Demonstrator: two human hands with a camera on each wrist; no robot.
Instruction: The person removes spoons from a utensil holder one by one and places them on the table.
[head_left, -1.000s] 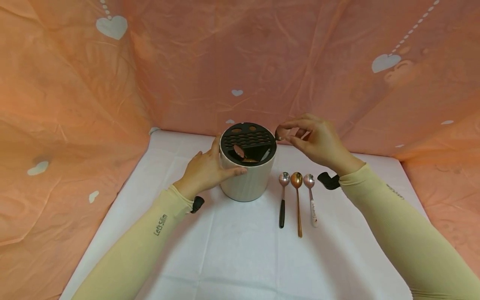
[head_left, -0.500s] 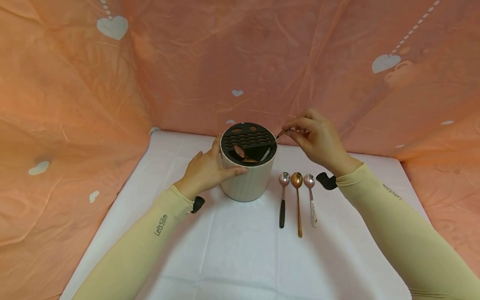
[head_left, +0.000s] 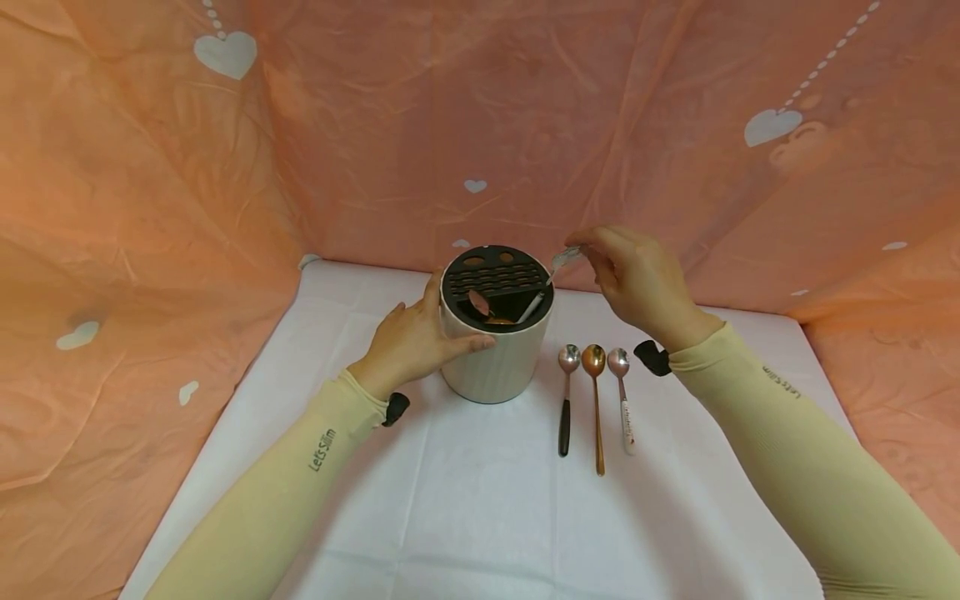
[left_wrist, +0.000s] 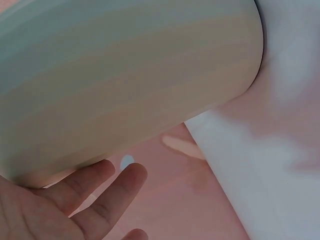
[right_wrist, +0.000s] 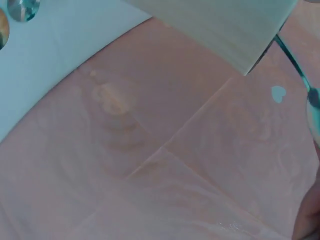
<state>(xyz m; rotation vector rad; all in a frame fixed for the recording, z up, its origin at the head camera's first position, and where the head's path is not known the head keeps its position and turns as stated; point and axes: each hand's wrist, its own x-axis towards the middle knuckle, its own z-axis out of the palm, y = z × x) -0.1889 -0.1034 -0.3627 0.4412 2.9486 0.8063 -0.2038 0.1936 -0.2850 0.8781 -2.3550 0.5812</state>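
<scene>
My left hand (head_left: 412, 342) holds the side of a cream cylindrical utensil holder (head_left: 491, 367), thumb across its front and fingers round the far left side. In the left wrist view two fingertips (left_wrist: 134, 172) show beside the holder's wall. The holder stands upright with a black slotted lid (head_left: 495, 273). At its right rim my right hand (head_left: 637, 271) pinches a spoon (head_left: 564, 258) by the bowl. The spoon's neck slants down over the rim, in line with a white handle (head_left: 531, 307) in the front compartment. The right wrist view shows the spoon (right_wrist: 314, 117) at its right edge.
Right of the holder, three spoons lie in a row: one with a black handle (head_left: 564, 425), a gold one (head_left: 597, 408) and one with a white handle (head_left: 627, 425). Inside the holder are a pinkish spoon bowl (head_left: 477, 302) and a gold piece (head_left: 498, 322). Orange cloth (head_left: 525, 125) surrounds the white table (head_left: 465, 517).
The spoon's bowl in my right hand has turned, its shiny face now showing, and the fingers have shifted over it. More of the white handle shows. My left hand and the holder stay put.
</scene>
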